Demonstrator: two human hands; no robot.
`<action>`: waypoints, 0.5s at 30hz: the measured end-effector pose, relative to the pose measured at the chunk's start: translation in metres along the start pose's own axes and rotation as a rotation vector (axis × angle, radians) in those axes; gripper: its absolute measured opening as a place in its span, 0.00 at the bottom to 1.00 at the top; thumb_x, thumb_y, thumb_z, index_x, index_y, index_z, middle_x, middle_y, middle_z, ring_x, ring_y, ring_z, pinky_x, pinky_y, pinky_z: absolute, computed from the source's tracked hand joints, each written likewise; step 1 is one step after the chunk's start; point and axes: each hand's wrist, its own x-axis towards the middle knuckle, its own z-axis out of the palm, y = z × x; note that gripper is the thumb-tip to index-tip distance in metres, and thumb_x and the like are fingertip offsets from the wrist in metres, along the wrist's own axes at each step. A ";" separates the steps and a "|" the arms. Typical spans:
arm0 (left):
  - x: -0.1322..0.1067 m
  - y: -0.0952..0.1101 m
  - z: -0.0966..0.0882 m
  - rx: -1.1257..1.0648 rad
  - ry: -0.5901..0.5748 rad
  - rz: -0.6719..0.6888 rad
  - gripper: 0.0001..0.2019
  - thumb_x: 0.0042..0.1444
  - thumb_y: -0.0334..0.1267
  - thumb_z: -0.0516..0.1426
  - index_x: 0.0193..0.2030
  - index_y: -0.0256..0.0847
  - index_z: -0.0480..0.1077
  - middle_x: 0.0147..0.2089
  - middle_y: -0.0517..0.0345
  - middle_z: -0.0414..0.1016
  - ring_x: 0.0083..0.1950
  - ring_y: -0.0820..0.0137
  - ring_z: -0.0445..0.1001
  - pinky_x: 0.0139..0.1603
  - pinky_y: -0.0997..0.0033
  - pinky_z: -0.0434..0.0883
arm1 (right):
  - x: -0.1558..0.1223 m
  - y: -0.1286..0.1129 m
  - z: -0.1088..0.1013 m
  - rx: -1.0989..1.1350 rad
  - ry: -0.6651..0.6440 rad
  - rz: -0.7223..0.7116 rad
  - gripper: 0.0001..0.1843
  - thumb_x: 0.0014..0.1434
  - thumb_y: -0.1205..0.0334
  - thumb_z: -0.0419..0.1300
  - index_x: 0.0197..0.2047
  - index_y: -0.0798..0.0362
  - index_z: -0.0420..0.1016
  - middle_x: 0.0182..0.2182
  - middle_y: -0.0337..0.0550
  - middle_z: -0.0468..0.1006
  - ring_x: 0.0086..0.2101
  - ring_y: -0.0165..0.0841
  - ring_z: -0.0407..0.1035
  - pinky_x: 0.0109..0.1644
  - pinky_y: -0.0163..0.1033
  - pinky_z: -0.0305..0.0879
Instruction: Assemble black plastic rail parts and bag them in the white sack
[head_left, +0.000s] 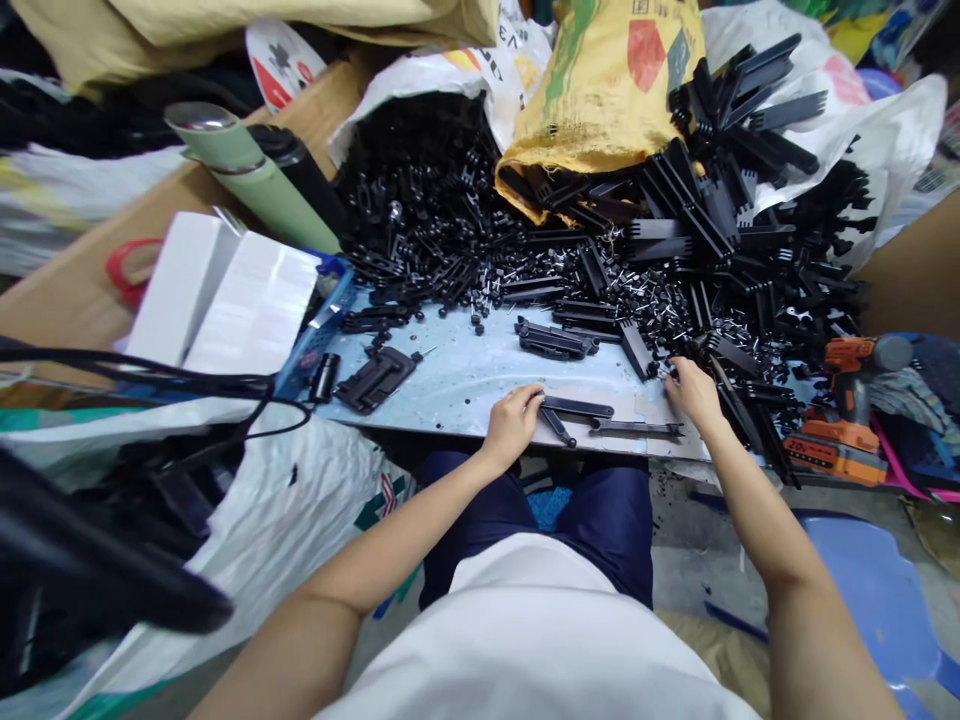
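My left hand is closed at the left end of a long black plastic bar near the table's front edge. A shorter black piece slants down from that same end. Right of them a black piece with a forked end lies on the board. My right hand has its fingers bent together at the near edge of the pile of small black parts and screws; what they hold, if anything, is hidden. Between and beyond the hands lies a stack of black plastic parts.
An orange cordless drill lies at the right. On the left are a black plastic assembly, a blue basket with white boxes, a green flask and black cables. A yellow sack spills black parts at the back.
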 end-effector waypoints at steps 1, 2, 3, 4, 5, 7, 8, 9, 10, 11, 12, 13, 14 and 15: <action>0.000 -0.002 0.000 0.023 -0.001 -0.002 0.12 0.67 0.36 0.44 0.44 0.36 0.67 0.39 0.51 0.71 0.39 0.66 0.71 0.40 0.69 0.71 | -0.003 0.001 -0.001 0.073 0.065 -0.008 0.15 0.54 0.66 0.53 0.45 0.60 0.71 0.38 0.53 0.73 0.35 0.37 0.68 0.39 0.39 0.64; 0.001 -0.004 0.000 0.062 -0.012 0.020 0.12 0.67 0.35 0.44 0.44 0.36 0.67 0.40 0.50 0.71 0.41 0.66 0.71 0.41 0.68 0.71 | -0.006 0.000 -0.003 0.153 0.125 -0.031 0.13 0.55 0.65 0.53 0.43 0.59 0.72 0.38 0.52 0.73 0.33 0.35 0.68 0.39 0.39 0.64; 0.002 -0.007 0.001 0.113 -0.034 0.062 0.12 0.67 0.34 0.44 0.45 0.36 0.67 0.42 0.49 0.70 0.43 0.64 0.71 0.42 0.67 0.71 | -0.009 -0.002 -0.006 0.232 0.169 -0.073 0.13 0.56 0.64 0.53 0.42 0.59 0.72 0.38 0.52 0.73 0.32 0.33 0.68 0.38 0.38 0.65; 0.002 -0.009 0.002 0.166 -0.054 0.113 0.13 0.66 0.33 0.43 0.46 0.35 0.67 0.43 0.47 0.70 0.44 0.63 0.70 0.41 0.66 0.70 | -0.013 -0.006 -0.009 0.302 0.196 -0.128 0.12 0.57 0.63 0.52 0.41 0.58 0.73 0.38 0.51 0.73 0.32 0.32 0.68 0.37 0.37 0.65; 0.002 -0.011 0.003 0.215 -0.069 0.169 0.13 0.66 0.32 0.43 0.47 0.33 0.67 0.44 0.45 0.69 0.43 0.62 0.70 0.39 0.65 0.70 | -0.016 -0.011 -0.011 0.358 0.200 -0.189 0.13 0.58 0.61 0.52 0.41 0.57 0.73 0.38 0.50 0.73 0.32 0.32 0.68 0.37 0.36 0.65; 0.001 -0.015 0.004 0.295 -0.088 0.272 0.13 0.65 0.30 0.43 0.47 0.30 0.67 0.46 0.41 0.68 0.41 0.62 0.71 0.36 0.65 0.69 | -0.022 -0.026 -0.017 0.419 0.147 -0.293 0.12 0.59 0.60 0.52 0.40 0.56 0.73 0.36 0.48 0.74 0.33 0.32 0.68 0.36 0.36 0.65; 0.001 -0.017 0.005 0.321 -0.091 0.319 0.13 0.65 0.29 0.43 0.47 0.29 0.67 0.47 0.39 0.67 0.40 0.62 0.71 0.35 0.65 0.69 | -0.025 -0.034 -0.019 0.424 0.092 -0.335 0.12 0.59 0.60 0.52 0.39 0.56 0.73 0.34 0.47 0.74 0.33 0.32 0.68 0.37 0.36 0.65; 0.001 -0.019 0.005 0.337 -0.090 0.363 0.13 0.65 0.28 0.43 0.47 0.28 0.66 0.48 0.38 0.67 0.39 0.63 0.71 0.34 0.66 0.68 | -0.027 -0.042 -0.022 0.413 0.028 -0.368 0.11 0.59 0.61 0.52 0.38 0.56 0.73 0.32 0.46 0.74 0.33 0.32 0.69 0.37 0.35 0.65; 0.001 -0.020 0.005 0.344 -0.088 0.398 0.13 0.65 0.28 0.43 0.47 0.28 0.66 0.48 0.38 0.67 0.38 0.63 0.71 0.34 0.66 0.68 | -0.028 -0.051 -0.024 0.385 -0.042 -0.392 0.10 0.60 0.62 0.53 0.37 0.56 0.73 0.31 0.46 0.74 0.32 0.32 0.69 0.38 0.35 0.64; 0.001 -0.022 0.004 0.344 -0.087 0.420 0.13 0.64 0.28 0.43 0.47 0.29 0.66 0.48 0.39 0.67 0.38 0.63 0.71 0.33 0.66 0.68 | -0.030 -0.058 -0.027 0.340 -0.111 -0.407 0.09 0.60 0.63 0.52 0.36 0.56 0.73 0.30 0.46 0.73 0.33 0.31 0.69 0.39 0.35 0.64; 0.002 -0.022 0.003 0.339 -0.084 0.430 0.12 0.64 0.27 0.44 0.47 0.29 0.66 0.48 0.40 0.67 0.38 0.64 0.71 0.33 0.66 0.68 | -0.031 -0.066 -0.030 0.279 -0.174 -0.410 0.09 0.60 0.65 0.52 0.36 0.57 0.74 0.31 0.46 0.73 0.33 0.32 0.69 0.39 0.35 0.63; 0.002 -0.023 0.002 0.329 -0.085 0.432 0.12 0.64 0.27 0.44 0.47 0.30 0.66 0.48 0.41 0.67 0.38 0.64 0.71 0.34 0.66 0.68 | -0.032 -0.072 -0.033 0.205 -0.228 -0.405 0.09 0.60 0.66 0.52 0.35 0.57 0.74 0.32 0.47 0.73 0.33 0.32 0.69 0.39 0.34 0.63; 0.003 -0.022 0.001 0.318 -0.092 0.423 0.12 0.64 0.27 0.44 0.48 0.31 0.66 0.48 0.42 0.67 0.40 0.64 0.71 0.34 0.66 0.68 | -0.032 -0.079 -0.036 0.122 -0.271 -0.397 0.10 0.60 0.68 0.51 0.34 0.57 0.73 0.32 0.48 0.73 0.33 0.32 0.69 0.39 0.34 0.62; 0.004 -0.022 0.000 0.309 -0.101 0.406 0.12 0.64 0.27 0.44 0.48 0.31 0.66 0.48 0.43 0.67 0.42 0.64 0.70 0.36 0.66 0.68 | -0.033 -0.084 -0.039 0.041 -0.303 -0.395 0.10 0.60 0.70 0.50 0.34 0.58 0.73 0.33 0.49 0.72 0.33 0.32 0.68 0.38 0.34 0.61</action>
